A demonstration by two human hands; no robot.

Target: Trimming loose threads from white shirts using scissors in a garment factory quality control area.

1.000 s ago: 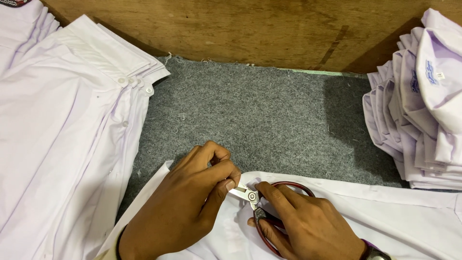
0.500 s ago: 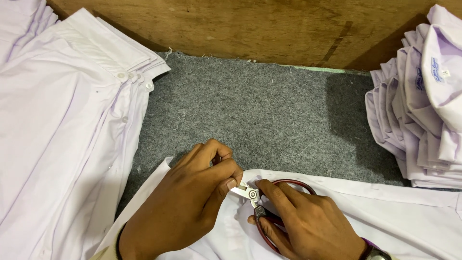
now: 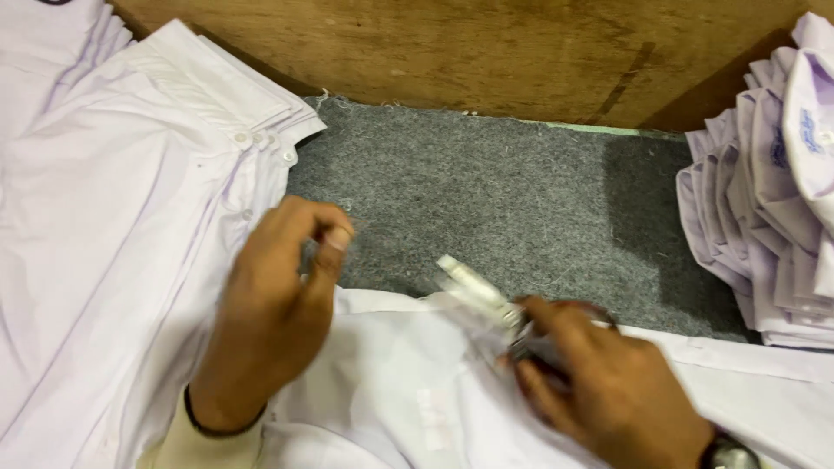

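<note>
My right hand (image 3: 599, 386) grips a small pair of thread snips (image 3: 486, 300) with a dark red handle; the metal blades point up and left over the grey felt. My left hand (image 3: 278, 313) hovers to the left with thumb and fingers pinched together, holding nothing that I can make out, just above the edge of a white shirt (image 3: 408, 391) lying across the near side of the table. Both hands are motion-blurred.
A pile of white shirts (image 3: 113, 217) with buttoned cuffs covers the left side. A stack of folded white shirts (image 3: 773, 208) stands at the right. Grey felt (image 3: 486, 191) lines the table, and a brown wooden board (image 3: 486, 52) closes off the back.
My left hand has let go of the shirt spot and pulled away to the left. My right hand has swung the snips up, blades now raised off the cloth.
</note>
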